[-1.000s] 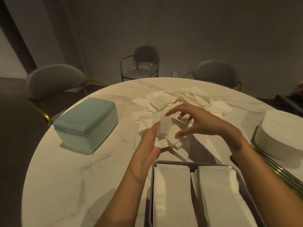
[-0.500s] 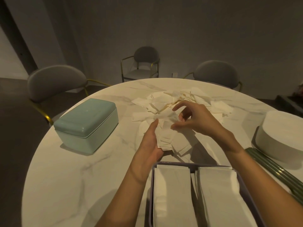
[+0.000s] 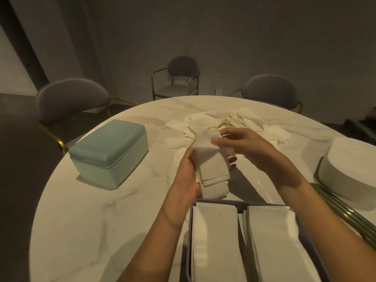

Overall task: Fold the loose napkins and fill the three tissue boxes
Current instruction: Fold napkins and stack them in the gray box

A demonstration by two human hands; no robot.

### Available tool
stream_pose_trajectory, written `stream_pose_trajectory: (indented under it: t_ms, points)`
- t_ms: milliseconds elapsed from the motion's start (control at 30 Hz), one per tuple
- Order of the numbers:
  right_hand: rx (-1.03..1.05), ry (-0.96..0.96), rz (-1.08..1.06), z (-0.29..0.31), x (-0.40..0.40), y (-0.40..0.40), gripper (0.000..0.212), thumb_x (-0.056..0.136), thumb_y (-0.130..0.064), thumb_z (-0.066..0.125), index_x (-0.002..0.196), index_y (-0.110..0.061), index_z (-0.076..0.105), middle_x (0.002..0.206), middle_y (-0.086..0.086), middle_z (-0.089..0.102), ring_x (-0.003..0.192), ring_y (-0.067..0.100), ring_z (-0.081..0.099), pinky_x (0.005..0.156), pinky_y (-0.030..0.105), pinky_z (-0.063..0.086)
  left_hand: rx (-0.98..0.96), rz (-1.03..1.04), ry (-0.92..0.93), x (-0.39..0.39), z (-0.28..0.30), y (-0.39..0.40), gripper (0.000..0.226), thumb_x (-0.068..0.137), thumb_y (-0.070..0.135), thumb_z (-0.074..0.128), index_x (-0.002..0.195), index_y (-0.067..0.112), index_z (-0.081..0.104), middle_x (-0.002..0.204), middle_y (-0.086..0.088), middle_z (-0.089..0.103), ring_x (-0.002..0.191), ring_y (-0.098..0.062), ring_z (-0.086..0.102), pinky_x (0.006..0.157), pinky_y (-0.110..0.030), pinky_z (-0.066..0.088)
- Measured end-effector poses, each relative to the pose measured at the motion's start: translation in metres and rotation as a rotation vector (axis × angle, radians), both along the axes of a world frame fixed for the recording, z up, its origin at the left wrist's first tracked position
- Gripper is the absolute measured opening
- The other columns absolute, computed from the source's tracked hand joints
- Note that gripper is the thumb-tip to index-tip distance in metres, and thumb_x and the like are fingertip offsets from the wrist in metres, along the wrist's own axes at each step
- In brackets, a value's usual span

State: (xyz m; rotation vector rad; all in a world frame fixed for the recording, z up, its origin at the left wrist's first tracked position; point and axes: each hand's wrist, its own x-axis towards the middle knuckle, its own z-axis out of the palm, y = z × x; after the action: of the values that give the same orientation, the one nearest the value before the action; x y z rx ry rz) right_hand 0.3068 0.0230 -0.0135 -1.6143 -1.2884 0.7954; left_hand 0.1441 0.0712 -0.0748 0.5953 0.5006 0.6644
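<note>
White paper napkins, folded into narrow strips, make a small stack [image 3: 211,169] held above the marble table [image 3: 101,220], just beyond the near tissue box [image 3: 191,231]. The strips lie roughly aligned, their lower ends stepped and uneven, the bottom one hanging lowest. The left hand [image 3: 186,176] cradles the stack from below and the side, fingers curled round it. The right hand [image 3: 244,147] pinches the top end of the stack between thumb and fingers.

Behind the hands, a loose heap of unfolded napkins [image 3: 234,123] sprawls across the far middle of the table, crumpled and overlapping. The near tissue box is open, grey-walled, and holds two neat rows of folded napkins side by side. A pale green tissue box [image 3: 108,153] with its lid on stands to the left, well apart from the hands. At the right edge sits a round white container [image 3: 352,169].
</note>
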Motion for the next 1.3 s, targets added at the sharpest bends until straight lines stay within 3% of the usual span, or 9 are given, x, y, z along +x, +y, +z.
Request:
stream_pose_trajectory:
  t_ms: [133,267,400,500,633,800,967,1100,1300]
  points:
    - [0.084,-0.056,-0.13,-0.011,-0.011,0.003,0.022,0.082,-0.039,0.081,0.096,-0.024,0.073,0.082,-0.007,0.071,0.071,0.011,0.071,0.055,0.02,0.056,0.12,-0.019,0.058,-0.005,0.0,0.004,0.07,0.096,0.076,0.033,0.13,0.022,0.062,0.1,-0.01,0.078,0.084,-0.025,0.078,0.064,-0.04,0.064]
    - [0.159,-0.172,-0.2,-0.018,-0.014,0.007,0.032,0.083,-0.048,0.077,0.104,-0.025,0.071,0.095,-0.009,0.071,0.076,0.012,0.072,0.062,0.024,0.061,0.142,-0.023,0.083,-0.004,-0.002,-0.001,0.071,0.088,0.056,0.075,0.142,0.013,0.06,0.126,-0.023,0.069,0.113,-0.042,0.069,0.091,-0.053,0.06]
    - [-0.128,-0.167,-0.063,-0.01,-0.002,0.004,0.073,0.065,-0.072,0.074,0.118,-0.025,0.06,0.107,-0.003,0.07,0.092,0.015,0.072,0.08,0.028,0.061,0.096,0.038,-0.014,-0.011,0.005,0.003,0.051,0.099,0.058,0.053,0.111,0.013,0.074,0.101,-0.014,0.078,0.083,-0.026,0.077,0.076,-0.039,0.062]
    - [-0.368,-0.247,0.161,-0.014,-0.006,0.001,0.088,0.053,-0.07,0.08,0.127,-0.028,0.055,0.116,-0.006,0.067,0.104,0.017,0.066,0.091,0.03,0.057,-0.047,0.009,-0.162,-0.017,0.008,0.01,0.064,0.084,0.059,0.063,0.128,0.012,0.065,0.128,-0.01,0.065,0.124,-0.029,0.064,0.11,-0.05,0.047]
    - [-0.351,-0.238,0.239,-0.023,-0.01,0.001,0.063,0.066,-0.048,0.089,0.12,-0.024,0.065,0.114,-0.002,0.069,0.103,0.02,0.067,0.092,0.03,0.059,-0.022,0.003,-0.252,-0.017,-0.001,0.013,0.03,0.089,0.006,0.067,0.119,0.011,0.07,0.131,-0.013,0.062,0.125,-0.03,0.061,0.119,-0.054,0.036]
    - [-0.309,-0.201,0.284,-0.01,-0.003,-0.005,0.054,0.069,-0.044,0.086,0.118,-0.028,0.069,0.116,-0.002,0.065,0.105,0.021,0.064,0.091,0.028,0.059,-0.155,0.198,-0.431,-0.016,-0.014,0.034,0.034,0.093,-0.009,0.053,0.12,0.007,0.066,0.122,-0.017,0.066,0.108,-0.029,0.068,0.112,-0.048,0.047]
    - [-0.223,-0.116,0.439,0.012,0.007,-0.017,0.05,0.084,-0.028,0.081,0.13,-0.032,0.059,0.105,0.009,0.068,0.091,0.025,0.062,0.083,0.025,0.054,-0.186,0.251,-0.399,-0.017,-0.025,0.044,0.021,0.099,0.003,0.057,0.11,0.003,0.074,0.115,-0.016,0.072,0.102,-0.027,0.074,0.108,-0.047,0.05]
    - [-0.085,-0.077,0.45,0.028,0.012,-0.029,0.025,0.091,-0.027,0.073,0.114,-0.021,0.072,0.121,-0.005,0.067,0.112,0.019,0.062,0.097,0.034,0.052,-0.17,0.319,-0.325,-0.019,-0.025,0.04,0.021,0.098,0.007,0.058,0.116,0.007,0.068,0.111,-0.014,0.072,0.105,-0.026,0.071,0.11,-0.046,0.048]
    - [0.009,0.048,0.457,0.038,0.018,-0.039,0.029,0.089,-0.009,0.064,0.116,-0.017,0.073,0.126,-0.004,0.069,0.12,0.021,0.065,0.09,0.029,0.057,-0.272,0.224,-0.233,-0.012,-0.049,0.056,0.082,0.063,0.064,0.089,0.131,0.025,0.061,0.135,0.008,0.064,0.125,-0.009,0.062,0.108,-0.036,0.051]
